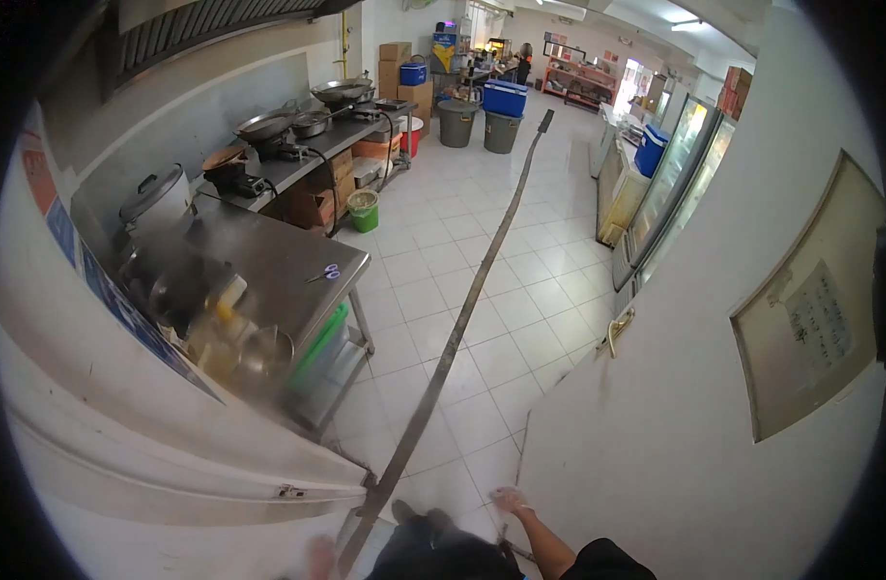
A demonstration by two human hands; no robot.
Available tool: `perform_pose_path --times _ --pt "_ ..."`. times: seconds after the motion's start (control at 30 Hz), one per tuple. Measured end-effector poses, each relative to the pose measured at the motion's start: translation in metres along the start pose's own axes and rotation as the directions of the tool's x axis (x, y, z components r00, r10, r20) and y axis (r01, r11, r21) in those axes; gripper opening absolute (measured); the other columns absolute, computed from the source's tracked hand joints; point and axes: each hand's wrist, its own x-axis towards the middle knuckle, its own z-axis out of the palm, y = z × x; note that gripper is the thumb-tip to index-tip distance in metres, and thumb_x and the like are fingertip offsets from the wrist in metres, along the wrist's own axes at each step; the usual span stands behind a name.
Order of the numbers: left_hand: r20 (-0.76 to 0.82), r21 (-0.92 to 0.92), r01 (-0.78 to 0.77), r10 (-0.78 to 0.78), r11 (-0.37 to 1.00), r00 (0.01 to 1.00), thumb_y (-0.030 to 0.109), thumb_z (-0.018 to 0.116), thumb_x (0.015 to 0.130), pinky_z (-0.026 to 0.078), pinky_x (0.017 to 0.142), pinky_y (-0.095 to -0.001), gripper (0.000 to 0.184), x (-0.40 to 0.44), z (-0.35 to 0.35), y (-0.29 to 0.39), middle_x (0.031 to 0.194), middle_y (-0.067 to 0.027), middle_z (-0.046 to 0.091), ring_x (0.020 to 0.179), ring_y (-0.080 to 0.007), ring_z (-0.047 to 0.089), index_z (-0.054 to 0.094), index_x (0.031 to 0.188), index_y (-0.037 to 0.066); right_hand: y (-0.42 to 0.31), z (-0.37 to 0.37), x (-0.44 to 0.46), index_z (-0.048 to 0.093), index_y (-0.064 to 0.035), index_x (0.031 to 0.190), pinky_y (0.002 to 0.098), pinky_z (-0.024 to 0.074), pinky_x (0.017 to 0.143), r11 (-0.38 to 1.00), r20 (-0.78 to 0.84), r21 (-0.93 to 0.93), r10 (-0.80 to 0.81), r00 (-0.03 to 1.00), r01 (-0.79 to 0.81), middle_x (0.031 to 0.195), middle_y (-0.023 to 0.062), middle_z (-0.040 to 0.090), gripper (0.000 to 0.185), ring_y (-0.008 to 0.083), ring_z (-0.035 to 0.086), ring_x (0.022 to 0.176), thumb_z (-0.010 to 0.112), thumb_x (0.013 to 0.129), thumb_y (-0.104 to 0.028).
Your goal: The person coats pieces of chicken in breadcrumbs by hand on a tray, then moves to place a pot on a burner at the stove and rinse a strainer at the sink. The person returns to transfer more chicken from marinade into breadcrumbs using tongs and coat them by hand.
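Near the bottom centre, my right hand (pixel 509 500) hangs beside the lower edge of the white door (pixel 656 416); its fingers are too small and blurred to tell how they are held. My left hand (pixel 321 556) is a smeared shape at the bottom edge, left of my dark clothing, near the door frame (pixel 298 491). Nothing can be made out in either hand. My shoes stand on the tiled floor at the doorway, beside a long dark strip (pixel 453 338) that runs across the floor.
Left, a steel table (pixel 298 237) holds scissors (pixel 325 274), bowls and pots, with burners and woks (pixel 265 126) beyond. A green bin (pixel 363 211), grey bins (pixel 457 123) and blue coolers (pixel 505 99) stand further off. Glass-door fridges (pixel 667 193) line the right. A person (pixel 524 64) stands far back.
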Motion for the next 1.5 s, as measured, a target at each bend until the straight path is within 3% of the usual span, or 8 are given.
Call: perform_pose_path --times 0.27,0.73,1.0,1.2,1.27,1.3,1.47,1.5 --pt "0.324 -0.18 0.346 -0.276 0.921 0.905 0.028 0.06 0.095 0.052 0.09 -0.0457 0.025 0.001 0.026 0.012 0.108 -0.0106 0.067 0.105 -0.0286 0.064 0.067 0.11 0.01 -0.034 0.011 -0.104 0.066 -0.0026 0.129 0.0416 0.0522 0.095 0.504 0.563 0.188 0.647 0.513 -0.843 0.122 0.0119 0.071 0.07 0.0296 0.069 0.107 0.062 0.09 -0.06" --pt "0.123 -0.27 0.374 -0.354 0.887 0.927 0.026 0.058 0.092 0.048 0.105 -0.0453 0.034 -0.009 0.053 0.017 0.121 -0.0085 0.07 0.12 -0.0276 0.062 0.068 0.121 0.014 0.059 -0.004 0.117 0.076 -0.0125 0.095 0.0298 0.0492 0.063 0.586 0.031 0.739 0.463 0.886 -0.333 0.087 0.0092 0.073 0.025 0.0151 0.064 0.072 0.066 0.094 -0.034" --pt "0.245 -0.363 0.46 -0.393 0.811 0.886 0.027 0.055 0.094 0.048 0.104 -0.0436 0.035 0.127 0.091 0.054 0.122 -0.0096 0.069 0.118 -0.032 0.062 0.069 0.123 0.014 -0.117 -0.244 0.312 0.076 -0.0071 0.108 0.04 0.0527 0.092 0.989 -0.14 0.126 0.096 0.986 -0.078 0.103 0.0107 0.075 0.053 0.0246 0.069 0.099 0.054 0.097 -0.054" --pt "0.714 -0.637 0.77 -0.385 -0.01 0.585 0.04 0.059 0.097 0.053 0.083 -0.0445 0.037 0.228 0.075 0.113 0.109 -0.0079 0.076 0.098 -0.0206 0.07 0.074 0.114 0.011 0.116 -0.173 0.379 0.072 -0.0052 0.111 0.0426 0.0557 0.084 0.932 0.28 0.092 0.313 0.907 -0.35 0.098 0.0133 0.073 0.046 0.0292 0.069 0.094 0.06 0.095 -0.046" --pt "0.614 -0.785 0.49 -0.366 -0.379 0.7 0.04 0.06 0.097 0.052 0.085 -0.0436 0.039 0.26 0.071 0.122 0.111 -0.0101 0.074 0.099 -0.0201 0.068 0.072 0.116 0.007 0.195 -0.17 0.343 0.07 -0.0055 0.113 0.0425 0.0571 0.075 0.735 0.434 0.405 0.368 0.822 -0.543 0.099 0.0141 0.071 0.04 0.0305 0.069 0.09 0.067 0.09 -0.039" --pt "0.509 -0.831 0.325 -0.38 -0.452 0.772 0.036 0.06 0.098 0.051 0.089 -0.0421 0.04 0.274 0.072 0.123 0.114 -0.0129 0.071 0.103 -0.0216 0.066 0.069 0.12 0.004 0.24 -0.203 0.325 0.068 -0.0056 0.113 0.0425 0.0577 0.07 0.095 0.759 0.61 0.214 0.615 -0.787 0.1 0.0145 0.07 0.039 0.0311 0.069 0.088 0.07 0.088 -0.035" --pt "0.797 -0.532 0.611 -0.104 -0.587 0.595 0.049 0.062 0.093 0.055 0.087 -0.0452 0.046 0.427 0.087 0.076 0.109 -0.0098 0.077 0.099 -0.0283 0.07 0.077 0.109 0.008 0.273 -0.251 0.285 0.059 -0.0094 0.13 0.052 0.0568 0.08 0.084 0.641 0.696 0.375 0.67 -0.713 0.108 0.0182 0.069 0.047 0.0379 0.068 0.096 0.066 0.092 -0.036" --pt "0.691 -0.702 0.711 -0.2 0.043 0.694 0.049 0.06 0.093 0.054 0.092 -0.0449 0.046 0.448 0.116 0.069 0.118 -0.0097 0.074 0.106 -0.0292 0.069 0.075 0.113 0.009 0.294 -0.263 0.29 0.057 -0.0101 0.133 0.0539 0.0566 0.082 -0.093 0.734 0.677 0.159 0.66 -0.73 0.11 0.0189 0.069 0.049 0.0393 0.067 0.098 0.065 0.093 -0.036"
